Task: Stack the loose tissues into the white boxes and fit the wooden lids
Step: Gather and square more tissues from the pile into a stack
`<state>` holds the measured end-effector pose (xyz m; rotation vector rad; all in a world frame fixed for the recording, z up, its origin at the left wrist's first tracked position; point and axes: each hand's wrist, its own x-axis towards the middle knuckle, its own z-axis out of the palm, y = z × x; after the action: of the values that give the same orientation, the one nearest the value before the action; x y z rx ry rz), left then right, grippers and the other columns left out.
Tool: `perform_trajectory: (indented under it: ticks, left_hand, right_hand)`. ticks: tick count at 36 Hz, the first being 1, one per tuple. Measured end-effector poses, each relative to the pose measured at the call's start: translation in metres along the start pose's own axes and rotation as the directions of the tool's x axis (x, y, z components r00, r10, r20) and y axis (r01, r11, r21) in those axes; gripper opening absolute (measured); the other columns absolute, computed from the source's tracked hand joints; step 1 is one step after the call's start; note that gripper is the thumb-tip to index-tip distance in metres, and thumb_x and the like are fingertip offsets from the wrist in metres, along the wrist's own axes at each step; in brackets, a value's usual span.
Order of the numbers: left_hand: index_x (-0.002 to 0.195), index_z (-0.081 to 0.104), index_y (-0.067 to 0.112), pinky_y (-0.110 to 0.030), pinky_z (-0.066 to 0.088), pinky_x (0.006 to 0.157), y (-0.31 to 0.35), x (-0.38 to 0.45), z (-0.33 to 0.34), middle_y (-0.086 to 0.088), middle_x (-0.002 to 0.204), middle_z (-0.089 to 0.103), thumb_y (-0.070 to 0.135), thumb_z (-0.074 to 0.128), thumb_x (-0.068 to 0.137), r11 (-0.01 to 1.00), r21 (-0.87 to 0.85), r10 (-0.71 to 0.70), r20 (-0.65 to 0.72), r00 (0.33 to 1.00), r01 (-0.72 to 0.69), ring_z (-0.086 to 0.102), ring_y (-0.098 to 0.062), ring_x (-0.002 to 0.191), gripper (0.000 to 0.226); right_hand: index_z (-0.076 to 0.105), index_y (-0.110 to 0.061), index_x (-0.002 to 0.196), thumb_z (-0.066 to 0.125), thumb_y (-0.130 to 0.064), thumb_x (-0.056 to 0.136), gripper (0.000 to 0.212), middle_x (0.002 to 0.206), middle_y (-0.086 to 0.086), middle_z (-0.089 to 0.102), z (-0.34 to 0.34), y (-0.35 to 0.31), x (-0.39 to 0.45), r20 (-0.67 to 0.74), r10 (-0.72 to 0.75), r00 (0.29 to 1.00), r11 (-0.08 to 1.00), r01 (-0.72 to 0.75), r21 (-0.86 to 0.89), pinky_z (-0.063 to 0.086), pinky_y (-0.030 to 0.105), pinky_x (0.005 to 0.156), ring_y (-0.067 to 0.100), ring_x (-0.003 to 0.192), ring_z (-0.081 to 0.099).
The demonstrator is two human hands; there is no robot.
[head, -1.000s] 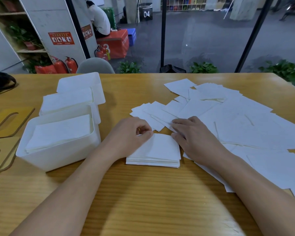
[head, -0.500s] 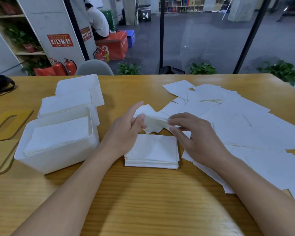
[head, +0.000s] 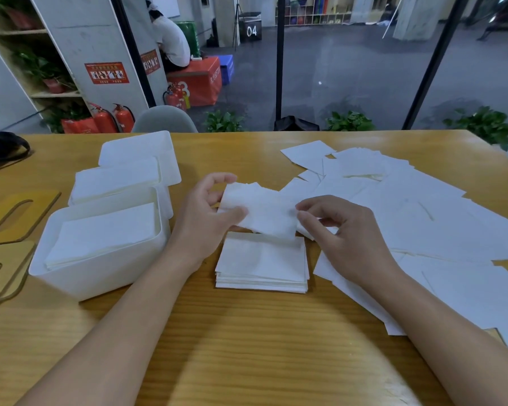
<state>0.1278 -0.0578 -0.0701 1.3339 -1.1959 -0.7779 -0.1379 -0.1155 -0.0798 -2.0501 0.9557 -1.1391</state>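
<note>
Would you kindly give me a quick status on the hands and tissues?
Left hand and right hand both pinch one white square tissue, lifted above the neat tissue stack. Front white plastic box part-filled, lidless. Nothing in the way.

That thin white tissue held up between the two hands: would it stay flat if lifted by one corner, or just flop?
The thin white tissue would probably flop: held between the left hand and right hand, its lower edge already droops toward the neat pile of stacked white tissues. It looks very light, since fingertip pinches carry it. It likely creases or tears easily.
</note>
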Motion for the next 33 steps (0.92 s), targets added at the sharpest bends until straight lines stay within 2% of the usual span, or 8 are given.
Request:
perform_trajectory:
  ticks: [1, 6, 12, 14, 16, 22, 29, 33]
  left_hand:
    - [0.136, 0.063, 0.039, -0.051, 0.068, 0.083, 0.001, 0.000, 0.001, -0.002, 0.117, 0.083, 0.013, 0.088, 0.087, 0.999, -0.041, 0.006, 0.034, 0.999, -0.005, 0.082, -0.029, 0.102, 0.061]
    - [0.149, 0.058, 0.041, -0.041, 0.065, 0.080, 0.006, -0.003, 0.007, -0.014, 0.118, 0.080, 0.011, 0.091, 0.087, 0.983, -0.183, 0.048, 0.166, 0.985, -0.017, 0.080, -0.033, 0.103, 0.077]
    - [0.144, 0.062, 0.036, -0.047, 0.065, 0.081, 0.006, -0.004, 0.005, -0.011, 0.118, 0.081, 0.015, 0.082, 0.093, 0.992, -0.127, 0.016, 0.232, 0.973, 0.015, 0.078, -0.034, 0.102, 0.058]
    - [0.139, 0.067, 0.036, -0.040, 0.058, 0.075, 0.006, -0.005, 0.005, 0.005, 0.097, 0.080, 0.027, 0.080, 0.097, 0.998, -0.059, 0.012, 0.226, 0.974, 0.001, 0.074, -0.023, 0.085, 0.045]
    - [0.130, 0.073, 0.036, -0.031, 0.039, 0.062, 0.005, -0.004, 0.005, 0.017, 0.066, 0.050, 0.045, 0.079, 0.098, 0.997, 0.061, 0.029, 0.166, 0.986, -0.040, 0.047, -0.014, 0.061, 0.034]
    - [0.107, 0.077, 0.036, -0.021, 0.029, 0.052, 0.007, -0.005, -0.003, 0.008, 0.060, 0.030, 0.042, 0.074, 0.100, 0.946, 0.313, 0.051, 0.120, 0.992, -0.086, 0.030, -0.014, 0.055, 0.010]
    - [0.104, 0.071, 0.039, -0.026, 0.031, 0.053, 0.007, -0.007, -0.009, 0.012, 0.060, 0.034, 0.033, 0.074, 0.098, 0.802, 0.594, -0.088, 0.222, 0.971, -0.064, 0.035, -0.009, 0.053, 0.009]
    - [0.101, 0.069, 0.041, -0.029, 0.037, 0.060, 0.005, -0.008, -0.007, 0.017, 0.067, 0.048, 0.039, 0.077, 0.094, 0.734, 0.677, -0.108, 0.203, 0.973, -0.060, 0.049, -0.004, 0.062, 0.011]
  right_hand:
    - [0.078, -0.032, 0.099, 0.075, -0.033, 0.102, 0.004, 0.118, -0.020, 0.076, -0.001, 0.001, 0.001, -0.004, 0.038, 0.999, 0.999, -0.038, 0.021, 0.060, 0.028, 0.091, 0.006, 0.115, 0.072]
    - [0.051, -0.047, 0.151, 0.073, -0.056, 0.099, 0.057, 0.151, -0.028, 0.054, -0.002, 0.000, 0.002, 0.077, 0.172, 0.982, 0.984, -0.174, 0.031, 0.055, 0.025, 0.098, -0.003, 0.131, 0.060]
    - [0.078, -0.034, 0.117, 0.077, -0.024, 0.101, 0.019, 0.086, -0.004, 0.073, -0.006, 0.002, 0.007, 0.069, 0.233, 0.970, 0.941, -0.243, 0.235, 0.056, 0.028, 0.074, 0.012, 0.075, 0.067]
    - [0.081, -0.032, 0.110, 0.077, -0.021, 0.101, 0.015, 0.084, 0.001, 0.073, -0.007, 0.002, 0.005, 0.068, 0.225, 0.972, 0.942, -0.235, 0.240, 0.054, 0.023, 0.070, 0.012, 0.071, 0.065]
    - [0.082, -0.030, 0.107, 0.077, -0.020, 0.101, 0.013, 0.087, 0.007, 0.074, -0.006, -0.001, 0.005, 0.068, 0.233, 0.970, 0.933, -0.243, 0.267, 0.055, 0.025, 0.069, 0.016, 0.072, 0.066]
    - [0.082, -0.026, 0.107, 0.077, -0.019, 0.101, 0.010, 0.077, 0.010, 0.069, -0.005, -0.006, 0.002, 0.165, 0.268, 0.949, 0.891, -0.309, 0.333, 0.053, 0.028, 0.060, 0.027, 0.059, 0.067]
    - [0.077, -0.033, 0.099, 0.083, -0.028, 0.095, 0.009, 0.070, -0.002, 0.069, 0.005, 0.000, -0.004, 0.188, 0.251, 0.950, 0.965, -0.261, 0.034, 0.050, 0.021, 0.056, 0.006, 0.054, 0.057]
    - [0.075, -0.037, 0.091, 0.081, -0.039, 0.094, 0.007, 0.080, -0.012, 0.067, 0.009, 0.001, -0.008, 0.145, 0.170, 0.975, 0.966, -0.135, -0.221, 0.050, 0.024, 0.064, 0.006, 0.071, 0.062]
